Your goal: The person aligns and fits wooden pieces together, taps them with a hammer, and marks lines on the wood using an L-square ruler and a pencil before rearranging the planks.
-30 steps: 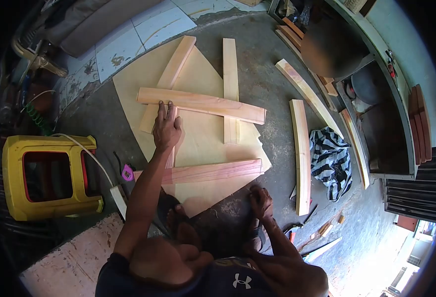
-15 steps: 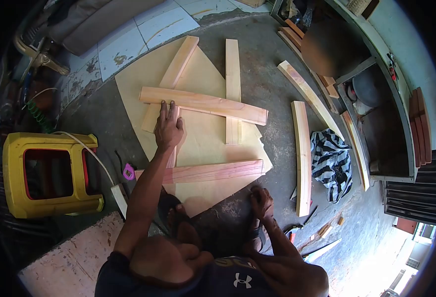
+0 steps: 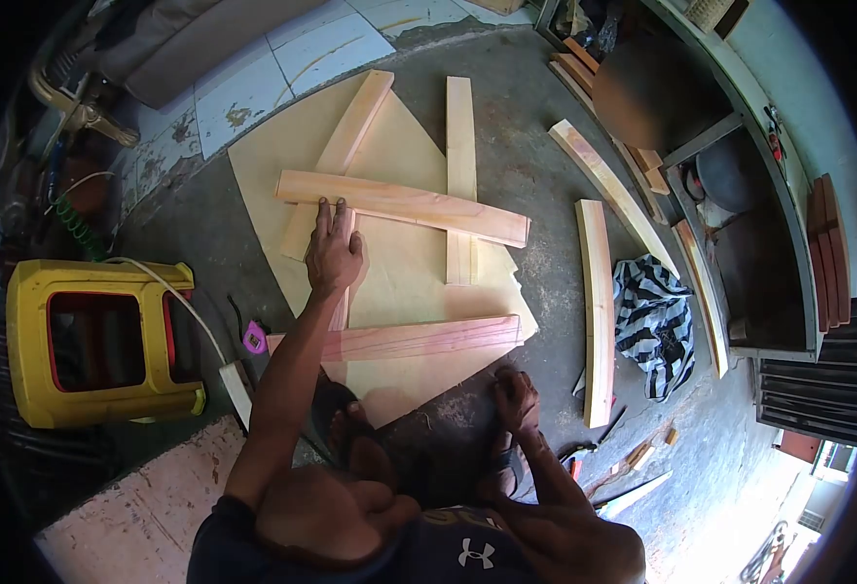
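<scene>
My left hand (image 3: pixel 336 255) lies with fingers stretched out over the upper end of a short wooden piece (image 3: pixel 339 310), its fingertips touching the edge of a long wooden board (image 3: pixel 404 206). That board lies across two other boards, a slanted one (image 3: pixel 355 122) and an upright-running one (image 3: pixel 459 146). A reddish-streaked board (image 3: pixel 428 336) lies nearer to me. All rest on or over a plywood sheet (image 3: pixel 399 389). My right hand (image 3: pixel 517 401) is curled closed near my foot, beside the sheet's near corner; whether anything is in it is hidden.
On the left stand a yellow stool (image 3: pixel 24 341) and a pink tape measure (image 3: pixel 254 337). To the right lie a loose board (image 3: pixel 596 311), a curved-looking board (image 3: pixel 613 185) and a striped cloth (image 3: pixel 654 326). A metal shelf frame (image 3: pixel 749 136) stands beyond them. A saw blade (image 3: pixel 635 494) lies lower right.
</scene>
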`<action>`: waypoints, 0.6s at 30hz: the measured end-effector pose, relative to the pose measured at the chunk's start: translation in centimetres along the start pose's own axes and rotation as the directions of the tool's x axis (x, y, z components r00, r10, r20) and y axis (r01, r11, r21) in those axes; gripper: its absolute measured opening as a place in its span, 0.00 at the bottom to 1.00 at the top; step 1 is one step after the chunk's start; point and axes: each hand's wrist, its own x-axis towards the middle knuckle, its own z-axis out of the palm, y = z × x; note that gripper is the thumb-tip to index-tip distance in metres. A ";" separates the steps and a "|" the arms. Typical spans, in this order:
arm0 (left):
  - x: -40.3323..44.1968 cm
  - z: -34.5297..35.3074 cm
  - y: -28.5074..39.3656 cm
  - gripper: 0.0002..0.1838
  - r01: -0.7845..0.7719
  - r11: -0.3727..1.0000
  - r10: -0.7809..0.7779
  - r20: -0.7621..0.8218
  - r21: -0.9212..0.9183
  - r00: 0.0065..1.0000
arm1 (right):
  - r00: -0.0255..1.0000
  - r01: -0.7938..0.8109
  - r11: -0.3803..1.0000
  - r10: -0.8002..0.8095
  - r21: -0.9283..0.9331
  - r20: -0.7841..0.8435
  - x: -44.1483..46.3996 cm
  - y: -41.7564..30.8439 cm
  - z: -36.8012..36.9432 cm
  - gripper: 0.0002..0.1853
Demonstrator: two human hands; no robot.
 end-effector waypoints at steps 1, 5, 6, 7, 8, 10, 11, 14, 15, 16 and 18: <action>0.0 0.0 0.0 0.38 0.000 1.000 0.000 0.000 0.001 1.000 | 1.000 0.000 1.000 0.000 0.001 0.000 0.0 -0.1 -0.1 0.12; -0.1 0.3 -0.2 0.38 -0.015 1.000 0.015 -0.021 -0.008 1.000 | 1.000 -0.014 1.000 0.014 0.006 0.005 0.0 0.1 0.0 0.12; -0.1 0.3 -0.2 0.38 -0.028 0.999 0.027 -0.040 -0.015 0.999 | 1.000 0.015 1.000 -0.015 0.001 -0.013 0.0 0.1 0.1 0.12; -0.1 0.4 -0.2 0.38 -0.028 0.999 0.027 -0.040 -0.015 0.999 | 1.000 0.015 1.000 -0.015 0.001 -0.013 0.0 0.1 0.1 0.12; -0.1 0.4 -0.2 0.38 -0.029 1.000 0.029 -0.044 -0.009 0.999 | 1.000 0.005 1.000 -0.005 -0.002 -0.013 0.0 0.2 0.1 0.12; -0.1 0.4 -0.2 0.38 -0.030 1.000 0.030 -0.048 -0.001 0.998 | 1.000 -0.005 1.000 0.005 -0.003 -0.013 0.0 0.1 0.1 0.12; -0.1 0.4 -0.2 0.38 -0.031 1.000 0.031 -0.049 0.002 0.998 | 1.000 -0.005 1.000 0.005 0.004 -0.013 0.0 0.1 0.1 0.11; -0.1 0.3 -0.2 0.38 -0.024 1.000 0.024 -0.042 0.012 0.999 | 1.000 -0.017 1.000 0.017 0.012 -0.007 0.1 -0.1 0.0 0.11; -0.1 0.3 -0.1 0.38 -0.017 1.000 0.018 -0.034 0.017 0.999 | 1.000 -0.030 0.999 0.030 0.012 -0.003 0.1 -0.3 0.0 0.11; -0.1 0.2 0.0 0.38 -0.017 1.000 0.017 -0.035 0.017 0.999 | 1.000 -0.029 1.000 0.029 0.011 -0.003 0.1 -0.4 -0.1 0.11; -0.1 0.1 0.1 0.38 -0.013 1.000 0.013 -0.029 0.018 0.999 | 0.997 -0.075 0.997 0.074 0.028 0.011 0.1 -0.7 -0.2 0.11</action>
